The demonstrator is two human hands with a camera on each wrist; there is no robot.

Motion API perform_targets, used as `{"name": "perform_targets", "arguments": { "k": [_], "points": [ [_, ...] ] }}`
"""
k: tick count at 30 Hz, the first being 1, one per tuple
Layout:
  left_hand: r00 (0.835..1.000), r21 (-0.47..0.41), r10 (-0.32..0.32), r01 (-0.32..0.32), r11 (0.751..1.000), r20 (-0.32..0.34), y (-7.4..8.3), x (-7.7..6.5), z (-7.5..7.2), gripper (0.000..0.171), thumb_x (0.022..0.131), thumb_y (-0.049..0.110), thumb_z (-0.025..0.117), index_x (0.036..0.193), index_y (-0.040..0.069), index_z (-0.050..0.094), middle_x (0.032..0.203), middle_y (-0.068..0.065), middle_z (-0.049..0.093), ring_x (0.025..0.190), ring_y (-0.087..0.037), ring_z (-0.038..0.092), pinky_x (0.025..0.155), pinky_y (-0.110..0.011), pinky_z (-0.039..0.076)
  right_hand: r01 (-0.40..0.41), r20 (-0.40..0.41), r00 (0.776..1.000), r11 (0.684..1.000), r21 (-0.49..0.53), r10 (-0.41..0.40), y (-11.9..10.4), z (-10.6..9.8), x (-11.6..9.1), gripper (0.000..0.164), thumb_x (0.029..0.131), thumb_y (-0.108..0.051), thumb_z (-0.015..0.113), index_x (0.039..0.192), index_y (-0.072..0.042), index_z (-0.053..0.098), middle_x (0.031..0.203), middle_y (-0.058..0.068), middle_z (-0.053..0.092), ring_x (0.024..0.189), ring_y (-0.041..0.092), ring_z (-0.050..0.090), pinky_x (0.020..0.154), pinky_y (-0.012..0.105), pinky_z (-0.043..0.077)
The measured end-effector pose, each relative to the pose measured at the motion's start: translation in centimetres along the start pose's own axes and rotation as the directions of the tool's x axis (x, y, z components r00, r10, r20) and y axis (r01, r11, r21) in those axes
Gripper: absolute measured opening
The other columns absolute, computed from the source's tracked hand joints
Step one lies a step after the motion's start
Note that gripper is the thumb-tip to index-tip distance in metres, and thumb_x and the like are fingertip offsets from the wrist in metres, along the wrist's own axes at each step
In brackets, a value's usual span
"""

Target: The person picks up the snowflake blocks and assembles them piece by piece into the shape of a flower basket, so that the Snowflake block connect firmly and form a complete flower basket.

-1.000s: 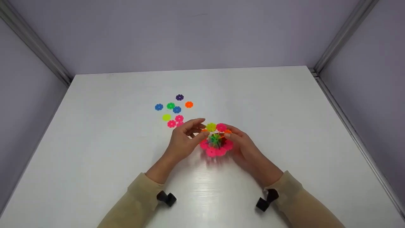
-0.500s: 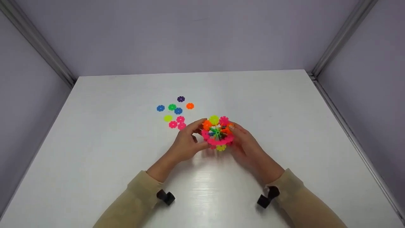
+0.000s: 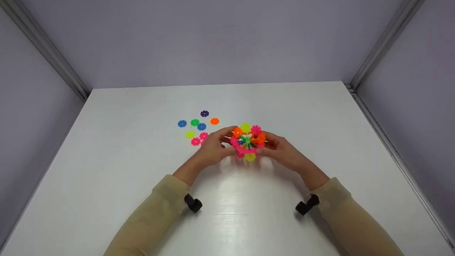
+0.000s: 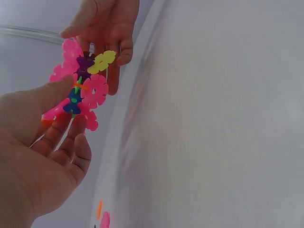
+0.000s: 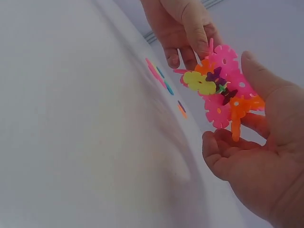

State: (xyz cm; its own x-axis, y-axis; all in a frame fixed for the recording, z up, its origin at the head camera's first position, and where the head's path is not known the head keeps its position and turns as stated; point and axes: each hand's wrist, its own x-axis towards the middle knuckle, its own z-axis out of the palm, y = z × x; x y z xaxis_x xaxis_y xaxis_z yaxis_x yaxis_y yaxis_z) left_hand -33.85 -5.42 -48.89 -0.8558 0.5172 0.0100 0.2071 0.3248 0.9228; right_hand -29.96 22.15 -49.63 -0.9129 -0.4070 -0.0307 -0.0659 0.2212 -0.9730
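Between both hands is a model of interlocking plastic snowflake discs, with a pink ring, green and blue spokes at its centre, and orange, yellow and pink discs round the edge. My left hand pinches its left side, thumb in front and fingers behind. On the opposite side my right hand grips it the same way. The left wrist view shows purple and blue discs joined inside the model. In the right wrist view a yellow disc sticks out from its underside. The model is held up over the table.
Loose snowflake discs lie in a group left of centre: a purple one, an orange one, a green one, a yellow one, and several blue and pink ones. The white table meets a pale wall behind.
The model has risen and moved away from the body, tilting so its open centre faces the head camera. The right thumb has shifted from the upper edge down to the pink ring.
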Motion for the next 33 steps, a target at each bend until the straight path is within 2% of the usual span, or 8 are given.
{"name": "perform_targets", "arguments": {
  "k": [6, 9, 14, 26, 30, 33],
  "points": [
    [0.998, -0.022, -0.066, 0.066, 0.998, -0.001, -0.2, 2.3, 0.8, 0.075, 0.095, 0.012, 0.08, 0.161, 0.02, 0.047, 0.137, 0.0, 0.061, 0.121, -0.018, 0.059, 0.099, -0.031, 0.057, -0.091, -0.098, 0.992, 0.992, -0.083, 0.083, 0.4, -1.7, 0.6, 0.069, 0.098, -0.034, 0.079, 0.159, -0.019, 0.051, 0.155, 0.003, 0.055, 0.138, 0.026, 0.056, 0.107, 0.033, 0.052],
    [0.996, -0.038, -0.089, 0.089, 0.995, -0.006, -0.1, 3.4, 1.2, 0.077, 0.094, 0.012, 0.081, 0.162, 0.021, 0.045, 0.136, -0.002, 0.061, 0.121, -0.018, 0.059, 0.097, -0.031, 0.058, -0.107, -0.141, 0.985, 0.991, -0.082, 0.095, 0.8, -2.5, 0.8, 0.069, 0.098, -0.032, 0.08, 0.159, -0.019, 0.051, 0.156, 0.003, 0.055, 0.139, 0.025, 0.055, 0.108, 0.031, 0.051],
    [0.994, -0.078, -0.109, 0.108, 0.991, -0.006, 0.2, 4.6, 1.6, 0.078, 0.094, 0.013, 0.082, 0.162, 0.022, 0.045, 0.136, -0.003, 0.062, 0.121, -0.019, 0.061, 0.096, -0.03, 0.058, -0.115, -0.181, 0.978, 0.992, -0.052, 0.104, 1.2, -3.6, 1.2, 0.073, 0.099, -0.025, 0.078, 0.163, -0.018, 0.044, 0.159, 0.007, 0.051, 0.143, 0.025, 0.053, 0.105, 0.028, 0.051],
    [0.991, -0.126, -0.136, 0.137, 0.983, 0.011, -0.1, 6.2, 2.6, 0.075, 0.098, 0.01, 0.078, 0.163, 0.019, 0.044, 0.138, -0.002, 0.06, 0.119, -0.018, 0.063, 0.098, -0.029, 0.057, -0.128, -0.206, 0.972, 0.989, -0.078, 0.109, 1.2, -4.8, 2.0, 0.074, 0.101, -0.025, 0.076, 0.165, -0.017, 0.039, 0.16, 0.008, 0.049, 0.142, 0.027, 0.054, 0.107, 0.03, 0.05],
    [0.993, -0.127, -0.12, 0.121, 0.984, 0.018, -0.1, 6.2, 2.6, 0.075, 0.099, 0.01, 0.077, 0.165, 0.019, 0.041, 0.143, -0.003, 0.059, 0.124, -0.019, 0.063, 0.1, -0.029, 0.056, -0.146, -0.234, 0.965, 0.985, -0.095, 0.12, 1.3, -5.1, 2.2, 0.073, 0.101, -0.03, 0.075, 0.165, -0.019, 0.04, 0.161, 0.007, 0.049, 0.143, 0.027, 0.053, 0.108, 0.032, 0.05],
    [0.994, -0.137, -0.11, 0.111, 0.984, 0.017, 0.0, 5.6, 2.2, 0.075, 0.1, 0.009, 0.075, 0.165, 0.019, 0.041, 0.146, -0.006, 0.057, 0.126, -0.019, 0.063, 0.1, -0.029, 0.056, -0.152, -0.282, 0.952, 0.983, -0.101, 0.118, 1.3, -5.2, 2.1, 0.071, 0.102, -0.032, 0.074, 0.163, -0.019, 0.043, 0.158, 0.008, 0.051, 0.142, 0.027, 0.053, 0.109, 0.033, 0.05]
  ]
}}
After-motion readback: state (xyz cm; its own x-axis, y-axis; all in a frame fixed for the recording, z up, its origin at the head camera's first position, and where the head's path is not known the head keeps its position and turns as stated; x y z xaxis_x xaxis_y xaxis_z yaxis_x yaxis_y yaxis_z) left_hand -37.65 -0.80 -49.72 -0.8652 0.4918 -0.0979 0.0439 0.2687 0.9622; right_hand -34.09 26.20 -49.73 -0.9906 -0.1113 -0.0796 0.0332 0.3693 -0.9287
